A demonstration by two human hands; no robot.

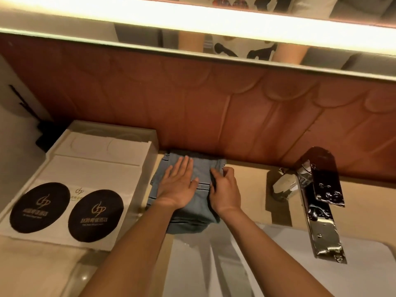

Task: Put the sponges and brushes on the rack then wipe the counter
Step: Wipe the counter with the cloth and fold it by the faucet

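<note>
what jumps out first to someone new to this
Two hands meet on a folded blue cloth at the middle of the beige counter: the left hand lies flat on it, the right hand grips its right edge. Left of it, two black round mats sit on a white tray; to the right stands a shiny chrome tap.

Your cloth (202, 171) is dusty blue-grey with thin dark stripes near its edges. The counter (250, 185) is beige. The wall (192, 103) behind it is reddish-brown, embossed with overlapping scalloped arcs. The tray (96, 166) is white, and its two discs (95, 215) are black with a gold logo and gold lettering. The tap (317, 202) is mirror chrome, the basin (235, 264) white. The light strip (192, 16) glows warm yellow-white. Your shirt (242, 48) in the mirror is white with black patches.
</note>
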